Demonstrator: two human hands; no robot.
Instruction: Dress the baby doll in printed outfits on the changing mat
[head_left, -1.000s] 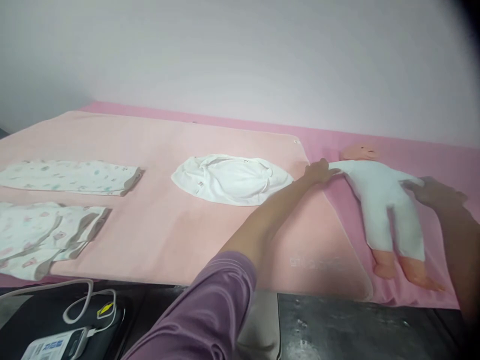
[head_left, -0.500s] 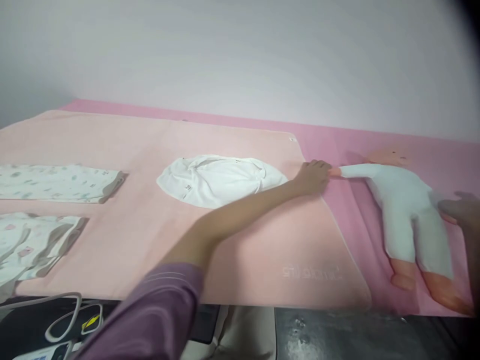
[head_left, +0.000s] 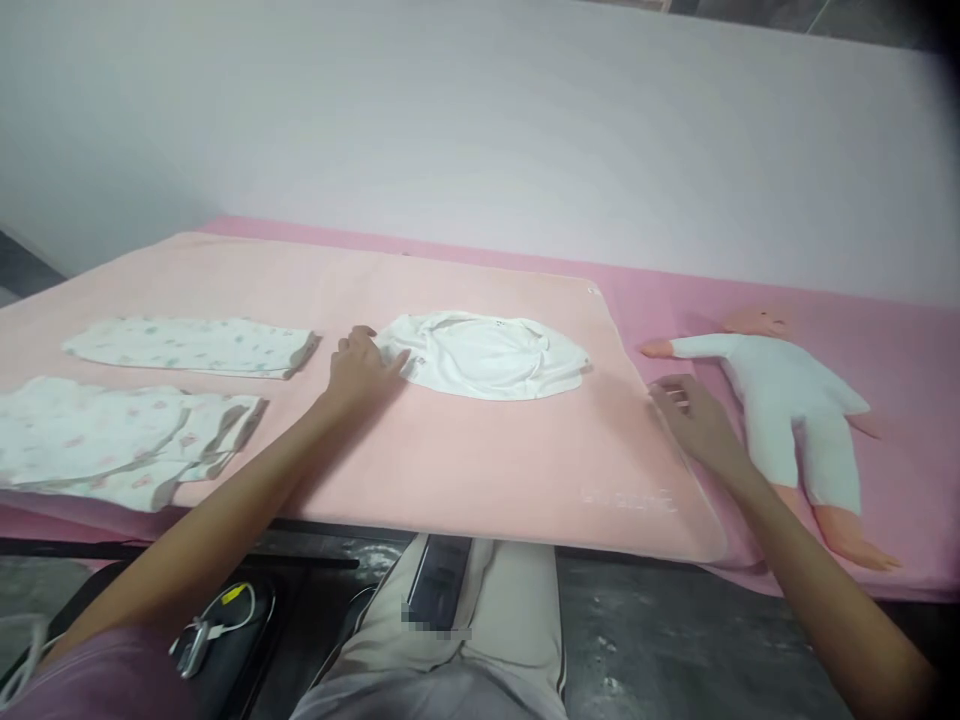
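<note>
A white cloth garment (head_left: 487, 358) lies flat in the middle of the peach mat (head_left: 450, 455). At its left end is my left hand (head_left: 364, 365), fingers spread, with the thumb by the cloth. My right hand (head_left: 694, 415) is apart from the garment, over the mat's right edge, its fingers parted and nothing in them. Just right of that hand, a doll (head_left: 795, 400) in a white suit lies on its back on the pink cover (head_left: 907, 480), one arm stretched out to the left.
Two folded printed garments, one with blue-green marks (head_left: 195, 345) and one with pink marks (head_left: 90, 430), lie at the left. A dark phone (head_left: 441, 583) rests on my lap. Below left, a white cable (head_left: 244, 618) lies on a black surface. A pale wall stands behind.
My left hand has moved from beside the doll's hand to the white garment's left end. My right hand has left the doll's far side and come to its left. The view has shifted.
</note>
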